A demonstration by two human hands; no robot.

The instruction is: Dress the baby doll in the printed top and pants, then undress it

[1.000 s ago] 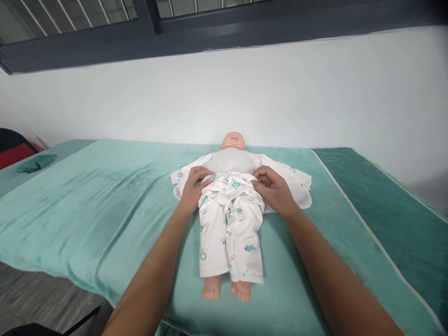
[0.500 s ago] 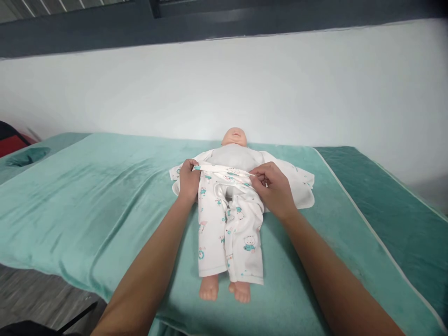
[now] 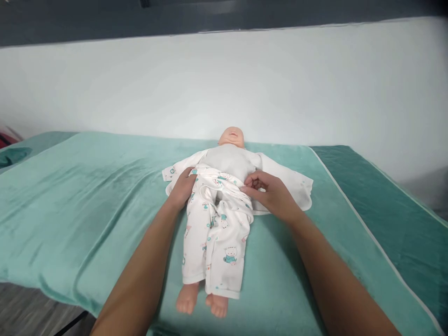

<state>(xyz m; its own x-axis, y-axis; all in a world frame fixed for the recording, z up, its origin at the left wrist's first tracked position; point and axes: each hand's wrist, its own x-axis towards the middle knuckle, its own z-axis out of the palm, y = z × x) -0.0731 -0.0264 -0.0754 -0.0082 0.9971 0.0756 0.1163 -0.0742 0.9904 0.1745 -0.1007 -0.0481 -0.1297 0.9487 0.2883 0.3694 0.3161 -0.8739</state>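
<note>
A baby doll [image 3: 232,136] lies on its back, head at the far side and bare feet pointing towards me. White printed baby pants [image 3: 229,252] cover its legs, with the waistband bunched around the hips. At the left of the waistband, my left hand [image 3: 182,187] is closed on the cloth, its fingertips partly hidden by the fabric. My right hand [image 3: 271,192] pinches at the waistband's right side with thumb and fingers. An open white baby shirt [image 3: 285,179] is spread beneath and beside the doll, sleeves out to both sides.
Smooth green cloth [image 3: 105,205] covers the bed, with a darker green strip [image 3: 385,196] at the right. Behind the doll's head rises a white wall [image 3: 224,84]. Grey floor [image 3: 28,310] shows at the lower left, past the bed's edge.
The doll's legs and pants have shifted left and towards me, tilting the doll slightly. My right hand has lowered a little with the waistband, and my left hand has moved slightly left and down.
</note>
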